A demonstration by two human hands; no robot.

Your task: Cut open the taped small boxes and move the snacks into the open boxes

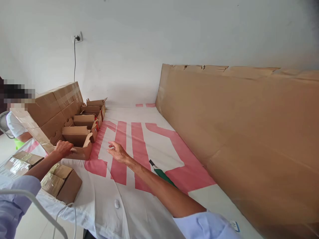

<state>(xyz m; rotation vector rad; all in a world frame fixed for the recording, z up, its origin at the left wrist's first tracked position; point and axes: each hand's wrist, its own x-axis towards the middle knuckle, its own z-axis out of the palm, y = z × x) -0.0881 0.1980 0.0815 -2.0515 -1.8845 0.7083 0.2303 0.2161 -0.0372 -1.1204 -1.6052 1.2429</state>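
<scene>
Right hand [117,151] hovers; left hand [62,148] grips box [78,141].

soft, even daylight fills the room, bright enough that the white wall [154,39] looks washed out and slightly hazy. shadows are faint: a pale one lies under the right arm [159,186] on the white and pink cloth [139,139], and a dimmer band runs along the foot of the big cardboard sheet [244,132]. no hard glare, only a dull sheen on the taped boxes [62,96]. the wide lens bends lines near the edges and stretches the sleeves in the lower corners. the top right corner darkens. the far left is pixelated.
</scene>
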